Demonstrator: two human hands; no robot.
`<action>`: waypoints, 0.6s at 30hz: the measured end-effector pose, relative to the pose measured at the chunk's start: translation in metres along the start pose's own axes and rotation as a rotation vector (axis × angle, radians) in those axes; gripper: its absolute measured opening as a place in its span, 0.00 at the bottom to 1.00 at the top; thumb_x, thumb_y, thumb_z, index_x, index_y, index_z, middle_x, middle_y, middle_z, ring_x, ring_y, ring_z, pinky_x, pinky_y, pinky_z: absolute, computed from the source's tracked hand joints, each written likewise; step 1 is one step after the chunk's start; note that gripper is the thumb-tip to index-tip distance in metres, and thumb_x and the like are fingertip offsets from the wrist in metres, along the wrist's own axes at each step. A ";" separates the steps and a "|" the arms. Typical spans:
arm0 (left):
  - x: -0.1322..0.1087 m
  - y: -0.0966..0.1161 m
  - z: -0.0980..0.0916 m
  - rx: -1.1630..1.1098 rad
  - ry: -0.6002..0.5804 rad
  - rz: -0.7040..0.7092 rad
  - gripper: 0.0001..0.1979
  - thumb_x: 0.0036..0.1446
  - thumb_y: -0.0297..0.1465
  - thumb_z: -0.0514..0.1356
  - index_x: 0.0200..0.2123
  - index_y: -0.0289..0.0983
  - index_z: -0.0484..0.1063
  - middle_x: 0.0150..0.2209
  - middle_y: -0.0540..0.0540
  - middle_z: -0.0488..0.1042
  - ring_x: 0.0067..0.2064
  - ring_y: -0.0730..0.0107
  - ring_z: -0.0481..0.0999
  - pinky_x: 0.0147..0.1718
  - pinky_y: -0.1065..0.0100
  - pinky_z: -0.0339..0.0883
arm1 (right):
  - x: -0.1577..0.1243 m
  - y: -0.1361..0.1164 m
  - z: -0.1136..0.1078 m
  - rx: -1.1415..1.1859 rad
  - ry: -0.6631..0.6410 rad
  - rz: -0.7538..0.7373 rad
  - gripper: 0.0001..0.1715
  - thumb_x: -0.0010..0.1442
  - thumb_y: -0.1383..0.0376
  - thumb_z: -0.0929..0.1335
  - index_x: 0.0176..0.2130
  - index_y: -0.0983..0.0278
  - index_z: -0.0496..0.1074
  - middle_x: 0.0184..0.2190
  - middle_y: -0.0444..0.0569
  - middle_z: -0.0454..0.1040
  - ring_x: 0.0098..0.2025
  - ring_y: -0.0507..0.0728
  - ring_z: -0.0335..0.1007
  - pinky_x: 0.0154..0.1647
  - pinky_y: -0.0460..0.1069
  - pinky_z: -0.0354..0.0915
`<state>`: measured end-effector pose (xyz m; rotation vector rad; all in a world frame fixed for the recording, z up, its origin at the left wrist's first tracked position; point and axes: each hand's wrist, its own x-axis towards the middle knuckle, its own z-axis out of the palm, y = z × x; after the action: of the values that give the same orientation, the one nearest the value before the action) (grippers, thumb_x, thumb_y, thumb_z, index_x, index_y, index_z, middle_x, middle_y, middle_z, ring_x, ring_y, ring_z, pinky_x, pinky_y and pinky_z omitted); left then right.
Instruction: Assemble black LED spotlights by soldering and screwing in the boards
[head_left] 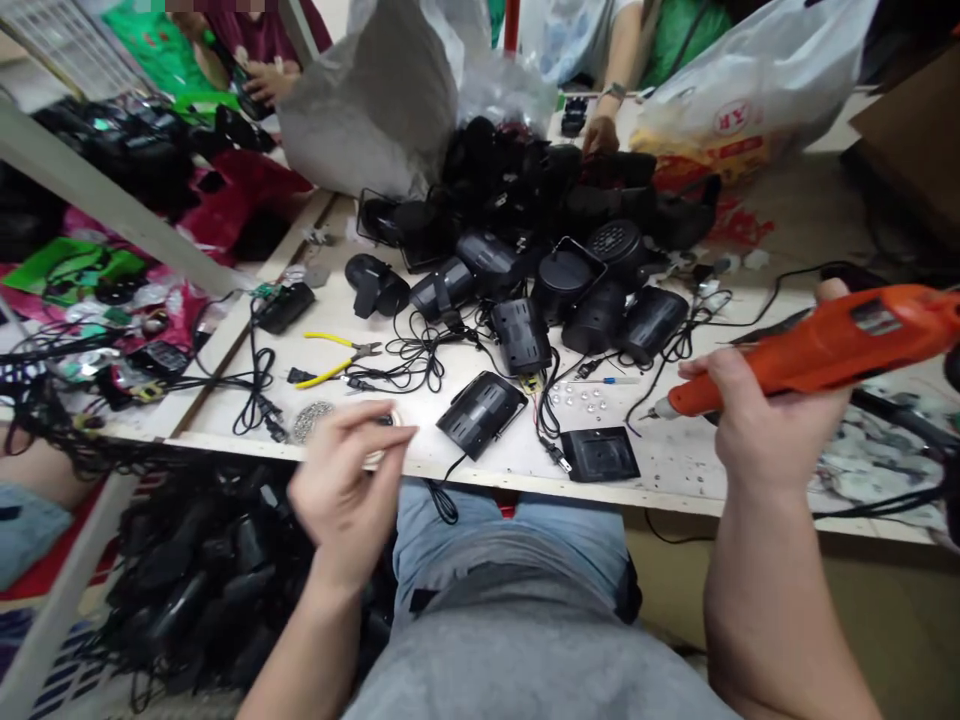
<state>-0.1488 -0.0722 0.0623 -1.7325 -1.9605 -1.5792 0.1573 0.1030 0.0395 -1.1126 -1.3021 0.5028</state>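
My right hand (780,415) grips an orange hot glue gun (832,345), its metal nozzle pointing left over the white tabletop (660,480). My left hand (349,490) pinches a small round pale part (386,425) near the table's front edge, with the fingers hiding most of it. A black slotted lamp housing (480,413) lies between my hands, and a square black plate (600,454) sits below the glue nozzle. Several small clear beads (581,398) are scattered nearby. Yellow-handled pliers (337,360) lie beyond my left hand.
Black lamp housings (562,270) with tangled cables are heaped across the table's far half. A co-worker's hand (600,135) rests beyond them, and another person's hand (266,80) is at top left. White plastic bags (750,90) stand behind; more black housings (195,570) sit below left.
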 end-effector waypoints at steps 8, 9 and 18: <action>-0.031 -0.015 0.074 0.129 -0.325 -0.041 0.46 0.53 0.50 0.69 0.66 0.32 0.58 0.61 0.29 0.68 0.63 0.44 0.69 0.60 0.46 0.67 | -0.004 -0.050 -0.002 0.316 -0.209 0.182 0.53 0.36 0.25 0.69 0.51 0.53 0.74 0.16 0.38 0.68 0.18 0.60 0.69 0.23 0.58 0.72; -0.032 -0.016 0.080 0.134 -0.345 -0.068 0.48 0.51 0.51 0.70 0.66 0.32 0.57 0.62 0.29 0.67 0.64 0.44 0.68 0.60 0.46 0.67 | -0.003 -0.051 -0.002 0.339 -0.217 0.205 0.52 0.36 0.24 0.68 0.49 0.52 0.75 0.16 0.39 0.69 0.17 0.60 0.69 0.21 0.58 0.71; -0.050 -0.020 0.097 0.064 -0.264 0.038 0.36 0.53 0.47 0.70 0.59 0.36 0.65 0.54 0.35 0.74 0.55 0.49 0.74 0.56 0.50 0.69 | -0.011 -0.040 0.006 0.561 -0.324 0.297 0.59 0.40 0.20 0.59 0.41 0.63 0.82 0.12 0.48 0.70 0.10 0.60 0.65 0.07 0.53 0.59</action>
<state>-0.0956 -0.0339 -0.0265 -2.0280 -2.0492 -1.3174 0.1383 0.0791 0.0675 -0.7659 -1.1623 1.2281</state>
